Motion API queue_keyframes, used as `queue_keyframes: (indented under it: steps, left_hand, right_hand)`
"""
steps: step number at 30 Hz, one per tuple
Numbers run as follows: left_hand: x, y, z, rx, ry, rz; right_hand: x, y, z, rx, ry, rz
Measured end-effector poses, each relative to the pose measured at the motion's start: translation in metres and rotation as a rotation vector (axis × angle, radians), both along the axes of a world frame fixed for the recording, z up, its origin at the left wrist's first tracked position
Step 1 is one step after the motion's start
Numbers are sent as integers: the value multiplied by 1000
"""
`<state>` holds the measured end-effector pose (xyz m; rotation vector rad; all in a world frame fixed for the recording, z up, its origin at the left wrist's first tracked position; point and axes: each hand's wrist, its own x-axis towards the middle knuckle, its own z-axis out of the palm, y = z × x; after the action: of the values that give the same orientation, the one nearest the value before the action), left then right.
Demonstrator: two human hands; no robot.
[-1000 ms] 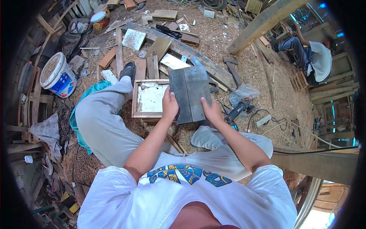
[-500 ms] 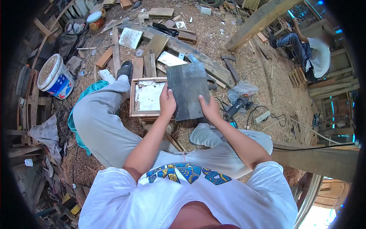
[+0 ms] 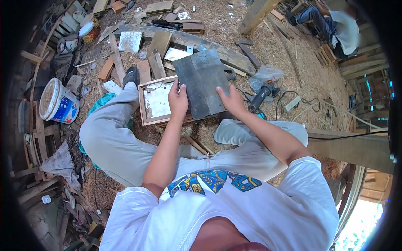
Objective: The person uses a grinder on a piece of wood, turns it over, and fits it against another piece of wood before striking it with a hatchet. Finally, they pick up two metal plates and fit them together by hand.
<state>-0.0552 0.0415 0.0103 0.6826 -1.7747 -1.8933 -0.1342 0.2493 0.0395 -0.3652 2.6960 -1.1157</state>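
A dark grey flat panel (image 3: 204, 81) with a crease or seam down its length lies tilted between my hands. My left hand (image 3: 178, 101) is closed at its left edge, thumb upward. My right hand (image 3: 232, 101) grips the opposite edge, the thumb resting on top and the other fingers hidden beneath. Under the panel and to its left is a shallow wooden frame (image 3: 141, 106) with a whitish, stained inner surface (image 3: 156, 102). The panel covers the frame's right part. Both stand between my legs.
An angle grinder (image 3: 263, 95) with a cable lies right of the panel, beside a clear plastic bag (image 3: 268, 74). A hammer-like tool (image 3: 248, 54) lies beyond. A white bucket (image 3: 52, 102) stands left. Wood offcuts (image 3: 159, 43) cover the ground ahead. Another person (image 3: 341, 31) sits at upper right.
The panel has turned slightly anticlockwise over the frame, both hands staying at its edges. My left fingers have shifted along its edge. The whole view has tilted a little.
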Motion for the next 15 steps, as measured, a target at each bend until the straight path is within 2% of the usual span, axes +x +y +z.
queue_keyframes:
  steps: [15]
  left_hand:
    - [0, 0, 1, 1, -2, -36]
  right_hand:
    - [-4, 3, -2, 25, 15, -3]
